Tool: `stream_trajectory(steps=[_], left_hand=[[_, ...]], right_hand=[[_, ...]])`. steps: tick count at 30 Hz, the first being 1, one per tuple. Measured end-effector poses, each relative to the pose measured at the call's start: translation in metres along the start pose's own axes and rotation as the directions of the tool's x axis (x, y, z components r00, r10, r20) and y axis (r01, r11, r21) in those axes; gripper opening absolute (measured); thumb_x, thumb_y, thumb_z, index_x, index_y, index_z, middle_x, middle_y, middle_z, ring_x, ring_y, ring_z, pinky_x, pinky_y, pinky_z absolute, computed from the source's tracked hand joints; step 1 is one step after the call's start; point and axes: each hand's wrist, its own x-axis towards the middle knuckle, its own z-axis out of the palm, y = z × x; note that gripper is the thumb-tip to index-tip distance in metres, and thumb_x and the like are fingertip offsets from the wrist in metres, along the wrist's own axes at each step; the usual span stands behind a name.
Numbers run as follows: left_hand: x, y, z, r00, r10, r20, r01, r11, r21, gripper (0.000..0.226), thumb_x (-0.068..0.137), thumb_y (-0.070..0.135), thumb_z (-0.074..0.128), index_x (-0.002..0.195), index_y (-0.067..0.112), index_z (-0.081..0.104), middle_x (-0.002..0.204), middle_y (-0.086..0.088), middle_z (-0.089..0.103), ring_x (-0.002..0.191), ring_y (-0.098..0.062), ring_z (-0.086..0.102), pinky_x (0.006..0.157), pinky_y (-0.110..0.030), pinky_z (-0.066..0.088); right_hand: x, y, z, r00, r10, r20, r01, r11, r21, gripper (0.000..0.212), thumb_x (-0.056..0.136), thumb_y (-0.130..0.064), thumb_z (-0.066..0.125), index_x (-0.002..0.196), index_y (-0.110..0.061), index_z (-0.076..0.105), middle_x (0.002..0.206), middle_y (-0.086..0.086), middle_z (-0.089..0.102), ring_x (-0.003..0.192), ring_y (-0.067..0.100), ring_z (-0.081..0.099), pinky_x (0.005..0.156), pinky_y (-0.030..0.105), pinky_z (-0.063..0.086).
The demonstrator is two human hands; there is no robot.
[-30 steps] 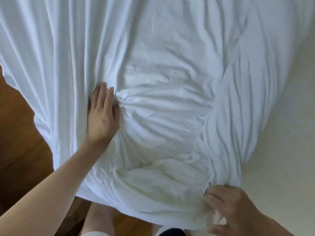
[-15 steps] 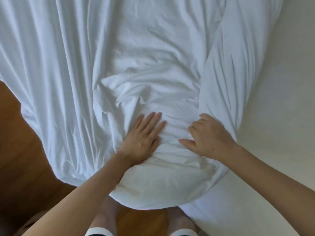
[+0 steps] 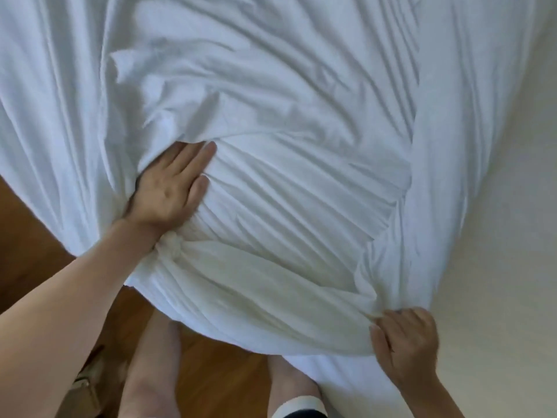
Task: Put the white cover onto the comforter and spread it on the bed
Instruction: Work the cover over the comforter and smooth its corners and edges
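The white cover (image 3: 286, 122) is seen filling most of the frame, bunched over the comforter (image 3: 271, 282) on the bed (image 3: 506, 206). A plump, rounded fold of the comforter is seen at lower centre, its lower edge overhanging the bed edge above the wood floor (image 3: 27, 236). The bare bed sheet is seen along the right side of the frame, from upper right to lower right.

The left hand (image 3: 168, 188) is laid flat at centre left, fingers straight and together, pressed against the pleated fabric; the fingertips are partly tucked under a raised fold of cover. A small knot (image 3: 171, 247) of fabric is seen just below the left wrist, at the comforter's left end. The right hand (image 3: 407, 342) is seen at lower right, fingers curled tight, with a gathered edge of the cover pinched at the comforter's right end.

Tight pleats are drawn between the two hands. The cover's left edge is hung over the bed side at centre left, above the floor. Open floor is seen at lower left and bottom centre. Two bare legs (image 3: 150, 372) are seen at bottom centre, close under the overhanging edge. A tan object (image 3: 87, 390) is seen at bottom left beside the legs; what it is cannot be told.
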Motion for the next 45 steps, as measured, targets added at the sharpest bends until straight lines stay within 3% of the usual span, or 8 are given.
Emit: stream_trajectory(steps=[5,8,16,22,26,32,39,45], left_hand=[[-0.003,0.023,-0.010,0.991,-0.136,0.001,0.135,0.986,0.097,0.045,0.100,0.018,0.040,0.140,-0.003,0.043,0.138,-0.025,0.048,0.126,-0.042,0.044,0.109,-0.048,0.027],[-0.018,0.057,-0.005,0.988,-0.155,-0.013,0.155,0.988,0.004,0.045,0.101,0.020,0.043,0.142,0.002,0.043,0.148,-0.026,0.038,0.138,-0.042,0.034,0.113,-0.054,0.024],[-0.091,0.093,-0.006,0.967,0.219,0.127,-0.212,0.975,-0.067,0.055,0.101,0.041,0.043,0.141,0.004,0.041,0.148,-0.027,0.036,0.140,-0.037,0.032,0.114,-0.053,0.028],[-0.132,0.142,0.005,0.976,-0.006,0.216,0.042,0.985,-0.165,0.063,0.098,0.047,0.038,0.150,0.013,0.030,0.158,-0.020,0.020,0.147,-0.036,0.015,0.118,-0.054,0.011],[-0.115,0.135,0.014,0.896,-0.380,0.230,0.407,0.910,-0.082,0.059,0.101,0.040,0.028,0.153,0.013,0.020,0.159,-0.019,0.012,0.145,-0.037,0.015,0.117,-0.044,0.010],[-0.116,0.133,-0.008,0.903,-0.306,0.303,0.348,0.933,-0.095,0.057,0.102,0.035,0.030,0.150,0.005,0.028,0.156,-0.024,0.020,0.147,-0.036,0.014,0.119,-0.048,0.015],[-0.135,0.130,-0.101,0.823,-0.233,0.518,0.325,0.941,-0.093,0.056,0.099,0.037,0.033,0.148,0.011,0.035,0.150,-0.023,0.035,0.138,-0.039,0.036,0.109,-0.051,0.037],[-0.165,0.103,-0.216,0.747,-0.327,0.579,0.435,0.899,-0.054,0.052,0.092,0.029,0.058,0.139,0.008,0.049,0.145,-0.020,0.044,0.132,-0.036,0.045,0.108,-0.044,0.041]], right_hand=[[0.028,-0.012,-0.002,0.996,0.095,0.004,-0.095,0.994,0.057,0.042,0.091,-0.019,0.045,0.050,-0.009,0.049,0.045,0.003,0.045,0.039,0.026,0.044,0.056,0.033,0.028],[0.062,-0.044,-0.021,0.986,0.154,0.058,-0.160,0.981,0.106,0.019,0.086,-0.027,0.050,0.078,-0.011,0.055,0.063,0.001,0.055,0.055,0.024,0.053,0.055,0.029,0.039],[0.079,-0.148,0.026,0.839,-0.244,0.487,0.127,0.957,0.261,0.064,0.081,-0.073,0.043,0.095,-0.013,0.062,0.087,0.005,0.068,0.080,0.022,0.065,0.066,0.032,0.049],[-0.046,-0.118,0.029,0.818,-0.362,0.448,0.292,0.931,0.220,0.045,0.060,-0.066,0.074,0.069,-0.023,0.062,0.055,-0.008,0.054,0.049,0.012,0.055,0.052,0.024,0.043],[-0.104,-0.095,0.032,0.915,-0.285,0.286,0.250,0.956,0.155,0.047,0.050,-0.020,0.082,0.075,-0.019,0.043,0.061,-0.002,0.058,0.054,0.017,0.052,0.060,0.027,0.037],[-0.070,-0.122,0.015,0.878,-0.156,0.452,0.030,0.962,0.273,0.041,0.073,-0.062,0.062,0.071,-0.021,0.056,0.072,-0.009,0.056,0.067,0.011,0.055,0.060,0.024,0.046],[0.017,-0.185,-0.030,0.775,0.250,0.581,-0.479,0.831,0.281,0.028,0.095,-0.040,0.049,0.102,-0.016,0.061,0.101,-0.008,0.059,0.094,0.008,0.057,0.071,0.018,0.041],[0.111,-0.253,-0.090,0.684,0.167,0.710,-0.421,0.885,0.198,0.026,0.100,-0.035,0.043,0.110,-0.016,0.057,0.108,-0.005,0.061,0.095,0.010,0.056,0.075,0.022,0.041]])
